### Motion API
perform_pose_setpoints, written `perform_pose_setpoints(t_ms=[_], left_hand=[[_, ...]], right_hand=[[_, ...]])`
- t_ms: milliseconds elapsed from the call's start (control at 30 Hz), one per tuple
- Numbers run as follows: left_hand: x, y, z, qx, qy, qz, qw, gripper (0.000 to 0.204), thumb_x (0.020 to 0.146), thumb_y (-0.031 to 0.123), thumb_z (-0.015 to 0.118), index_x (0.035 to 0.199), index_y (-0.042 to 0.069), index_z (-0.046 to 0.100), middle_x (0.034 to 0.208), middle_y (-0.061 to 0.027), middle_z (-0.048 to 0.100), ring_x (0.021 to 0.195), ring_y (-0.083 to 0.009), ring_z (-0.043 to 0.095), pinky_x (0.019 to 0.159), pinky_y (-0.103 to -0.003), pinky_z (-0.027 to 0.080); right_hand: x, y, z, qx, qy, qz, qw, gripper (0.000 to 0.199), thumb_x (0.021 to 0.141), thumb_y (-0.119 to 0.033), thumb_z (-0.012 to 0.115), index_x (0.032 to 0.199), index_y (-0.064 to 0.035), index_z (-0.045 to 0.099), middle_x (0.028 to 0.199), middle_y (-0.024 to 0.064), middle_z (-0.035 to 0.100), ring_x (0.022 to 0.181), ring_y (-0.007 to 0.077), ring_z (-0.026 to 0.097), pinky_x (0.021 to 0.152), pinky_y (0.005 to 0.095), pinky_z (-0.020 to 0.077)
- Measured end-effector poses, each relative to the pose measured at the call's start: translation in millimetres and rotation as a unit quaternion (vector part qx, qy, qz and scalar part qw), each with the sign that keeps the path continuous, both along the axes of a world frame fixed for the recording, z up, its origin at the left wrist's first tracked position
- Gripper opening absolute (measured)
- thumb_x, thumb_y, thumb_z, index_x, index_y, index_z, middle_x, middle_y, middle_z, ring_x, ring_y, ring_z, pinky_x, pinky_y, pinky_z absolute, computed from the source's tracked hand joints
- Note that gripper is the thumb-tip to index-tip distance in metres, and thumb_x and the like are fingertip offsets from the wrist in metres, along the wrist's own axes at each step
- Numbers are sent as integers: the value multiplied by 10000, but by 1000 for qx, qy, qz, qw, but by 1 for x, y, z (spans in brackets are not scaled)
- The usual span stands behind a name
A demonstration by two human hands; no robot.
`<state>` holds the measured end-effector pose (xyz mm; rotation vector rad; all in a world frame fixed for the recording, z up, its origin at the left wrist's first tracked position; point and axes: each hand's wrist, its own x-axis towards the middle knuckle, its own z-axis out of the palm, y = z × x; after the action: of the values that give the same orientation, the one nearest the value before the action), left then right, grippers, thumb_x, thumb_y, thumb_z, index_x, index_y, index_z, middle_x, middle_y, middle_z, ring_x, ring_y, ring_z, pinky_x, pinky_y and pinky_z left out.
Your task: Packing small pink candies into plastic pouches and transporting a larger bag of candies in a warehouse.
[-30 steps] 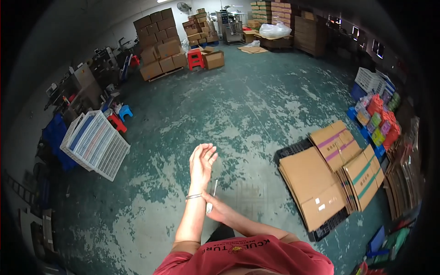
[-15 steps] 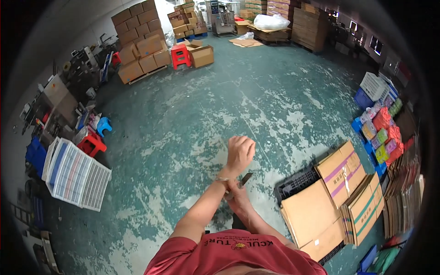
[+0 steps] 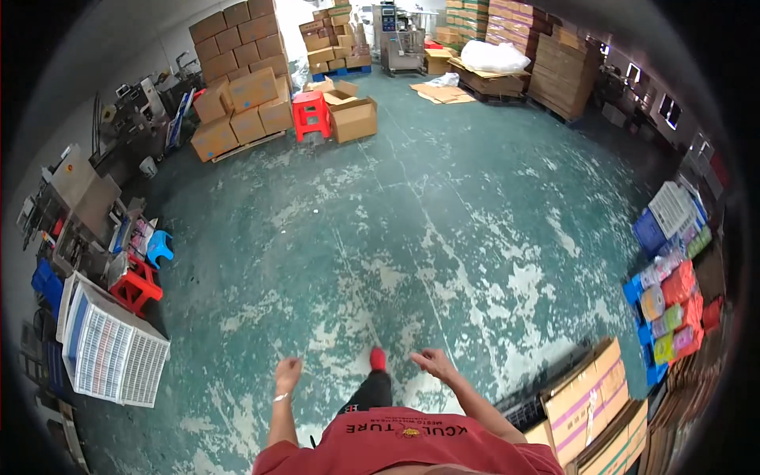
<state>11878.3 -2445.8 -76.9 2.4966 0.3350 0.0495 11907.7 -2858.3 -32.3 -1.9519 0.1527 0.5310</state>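
Note:
My left hand [image 3: 288, 373] hangs low in front of me, its fingers curled in, with nothing seen in them. A pale band [image 3: 281, 397] circles that wrist. To the right, my right hand [image 3: 435, 364] is held out with its fingers partly stretched toward the left and apart, and nothing shows in it. Both hands are over the floor and touch nothing. Between them my leg [image 3: 372, 393] ends in a red shoe [image 3: 378, 359]. No knife is visible now.
Flattened cartons [image 3: 587, 396] are stacked at the near right, by bright packs [image 3: 678, 283] on blue crates. White baskets [image 3: 119, 348] and a red stool [image 3: 138, 286] stand left. Far off are another red stool [image 3: 311, 115], an open carton [image 3: 354, 120] and stacked boxes [image 3: 255, 95].
My hands have come apart and dropped lower; the right hand was at the left wrist with a knife blade showing. The view has shifted, and my leg and red shoe have come into sight.

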Motion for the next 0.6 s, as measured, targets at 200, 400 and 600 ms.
perform_pose_setpoints(t_ms=[200, 400, 600], left_hand=[[196, 0, -22, -266, 128, 228, 928, 224, 700, 219, 529, 759, 27, 628, 589, -46, 563, 550, -116, 533, 539, -241, 426], [530, -147, 31, -311, 8, -167, 936, 215, 774, 199, 573, 886, 18, 605, 700, -61, 607, 636, -115, 553, 582, -279, 449], [776, -244, -1, -216, -22, -248, 944, 234, 762, 226, 551, 842, 12, 601, 699, -95, 618, 650, -166, 589, 590, -292, 457]], right_hand=[[162, -73, -91, -90, 148, -115, 978, 508, 836, -461, 370, 695, -24, 588, 575, 115, 583, 467, 216, 540, 456, 306, 426], [288, -137, -121, 20, 213, -330, 919, 486, 828, -437, 361, 602, -40, 529, 466, 60, 468, 349, 165, 419, 334, 300, 327], [456, -210, -154, -28, -18, -265, 964, 392, 816, -363, 456, 584, -48, 482, 451, 66, 452, 333, 160, 419, 293, 282, 315]])
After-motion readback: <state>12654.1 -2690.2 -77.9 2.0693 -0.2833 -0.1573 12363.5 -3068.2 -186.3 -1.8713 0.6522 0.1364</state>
